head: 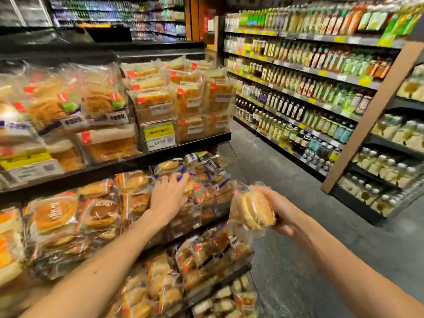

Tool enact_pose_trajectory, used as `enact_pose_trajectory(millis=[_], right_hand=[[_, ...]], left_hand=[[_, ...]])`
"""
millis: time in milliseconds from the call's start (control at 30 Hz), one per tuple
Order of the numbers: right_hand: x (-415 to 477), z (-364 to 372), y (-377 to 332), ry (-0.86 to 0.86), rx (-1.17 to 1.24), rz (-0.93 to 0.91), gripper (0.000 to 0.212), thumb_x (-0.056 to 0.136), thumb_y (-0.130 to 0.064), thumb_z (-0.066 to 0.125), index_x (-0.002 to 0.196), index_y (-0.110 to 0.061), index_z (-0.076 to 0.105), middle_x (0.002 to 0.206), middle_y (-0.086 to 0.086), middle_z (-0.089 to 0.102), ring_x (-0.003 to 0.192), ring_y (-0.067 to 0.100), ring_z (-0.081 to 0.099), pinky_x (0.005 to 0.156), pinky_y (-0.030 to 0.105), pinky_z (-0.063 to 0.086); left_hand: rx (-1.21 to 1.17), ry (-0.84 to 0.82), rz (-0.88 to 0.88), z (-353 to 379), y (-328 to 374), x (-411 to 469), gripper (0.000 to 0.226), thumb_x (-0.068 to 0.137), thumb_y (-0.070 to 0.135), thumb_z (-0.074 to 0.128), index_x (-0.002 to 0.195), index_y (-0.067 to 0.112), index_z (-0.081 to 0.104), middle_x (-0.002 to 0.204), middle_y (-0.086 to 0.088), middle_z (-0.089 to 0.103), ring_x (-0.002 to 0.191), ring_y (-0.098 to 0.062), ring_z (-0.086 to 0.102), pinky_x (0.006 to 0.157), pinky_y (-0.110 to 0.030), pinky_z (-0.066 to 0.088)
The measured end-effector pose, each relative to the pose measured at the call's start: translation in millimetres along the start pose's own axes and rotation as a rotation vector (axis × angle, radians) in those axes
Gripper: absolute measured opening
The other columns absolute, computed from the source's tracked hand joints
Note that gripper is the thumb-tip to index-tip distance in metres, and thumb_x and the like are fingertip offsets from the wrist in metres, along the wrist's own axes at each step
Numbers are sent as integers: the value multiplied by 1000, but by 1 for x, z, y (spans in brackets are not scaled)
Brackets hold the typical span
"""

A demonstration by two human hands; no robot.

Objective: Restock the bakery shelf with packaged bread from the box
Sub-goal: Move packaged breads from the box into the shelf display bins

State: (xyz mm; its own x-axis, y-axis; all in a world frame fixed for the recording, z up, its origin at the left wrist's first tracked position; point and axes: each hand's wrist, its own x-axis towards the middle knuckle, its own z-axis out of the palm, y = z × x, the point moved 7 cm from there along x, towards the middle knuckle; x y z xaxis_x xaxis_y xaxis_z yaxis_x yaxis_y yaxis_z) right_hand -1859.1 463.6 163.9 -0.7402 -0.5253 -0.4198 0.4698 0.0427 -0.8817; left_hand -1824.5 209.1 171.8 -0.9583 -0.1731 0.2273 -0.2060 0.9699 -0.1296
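Note:
The bakery shelf fills the left half of the view, with several tiers packed with bagged bread. My left hand reaches into the second tier and its fingers rest on a bun pack with a purple label. To the right of that tier, my right hand grips a clear bag of round buns in the air, just off the shelf's end. The box is out of sight.
Across the grey aisle floor, a long shelf of oil and sauce bottles runs along the right. A wooden-edged shelf end stands at the right. Toast loaves and yellow price tags sit on the upper tier.

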Motion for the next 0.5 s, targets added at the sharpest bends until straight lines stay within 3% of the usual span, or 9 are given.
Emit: enact_pose_trajectory(millis=[100, 267, 400, 500], right_hand=[[23, -15, -10, -74, -34, 11, 60, 88, -40, 67, 124, 6, 59, 112, 26, 64, 97, 38, 63, 79, 48, 56], [61, -49, -37, -134, -50, 35, 48, 83, -39, 65, 112, -1, 64, 107, 25, 63, 90, 34, 64, 69, 42, 57], [88, -83, -46, -182, 2, 119, 44, 86, -40, 66, 109, -2, 67, 107, 25, 62, 88, 36, 63, 68, 45, 56], [104, -99, -52, -246, -2, 162, 58, 88, -42, 66, 122, 5, 62, 112, 30, 58, 89, 38, 62, 65, 43, 57]], left_hand=[[23, -23, 48, 12, 23, 16, 69, 86, 39, 72, 144, 21, 40, 130, -13, 59, 114, -34, 58, 88, -41, 48], [0, -28, 102, 23, 82, 55, 68, 86, 37, 71, 143, 21, 38, 130, -14, 54, 116, -34, 53, 87, -41, 47], [-55, -100, 66, 44, 113, 87, 69, 88, 35, 69, 147, 22, 35, 143, -17, 42, 128, -36, 41, 99, -45, 43], [-81, -137, 35, 59, 127, 104, 68, 93, 43, 62, 151, 24, 32, 148, -20, 33, 133, -37, 34, 104, -46, 43]])
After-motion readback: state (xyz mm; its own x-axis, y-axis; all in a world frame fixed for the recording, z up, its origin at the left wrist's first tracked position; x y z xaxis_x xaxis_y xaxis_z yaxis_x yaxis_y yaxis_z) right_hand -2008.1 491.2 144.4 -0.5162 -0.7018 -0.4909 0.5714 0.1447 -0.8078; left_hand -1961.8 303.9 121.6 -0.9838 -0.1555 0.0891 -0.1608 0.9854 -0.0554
